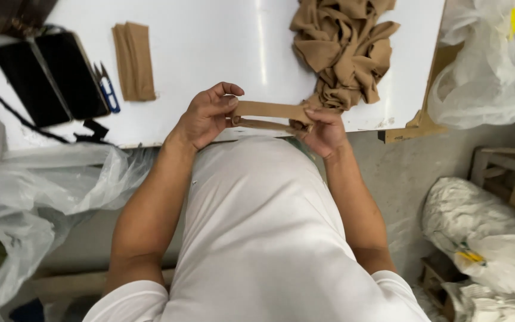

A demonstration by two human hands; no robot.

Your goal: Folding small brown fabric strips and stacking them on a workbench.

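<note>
The left hand [207, 116] and the right hand [324, 131] held a tan stocking [269, 114] stretched flat between them, just above the near edge of the white table [210, 42]. The left hand's fingers were curled, thumb and fingertips pinching the stocking's left end. The right hand's fingers were closed over the right end, gripping it from above. The stocking ran level from left to right, folded into a narrow band with a second layer showing beneath it.

Just beyond the right hand, a loose pile of tan stockings [344, 50] lay on the far right part of the table, its lower edge touching the held one. A neatly folded tan stack [134, 61] lay to the far left, well apart from the hands. Left of that lay small blue-handled snips [108, 89] and two dark phones [52, 77] side by side. Clear plastic bags [43, 191] hung below the table on the left, and more white bags [490, 65] stood at the right.
</note>
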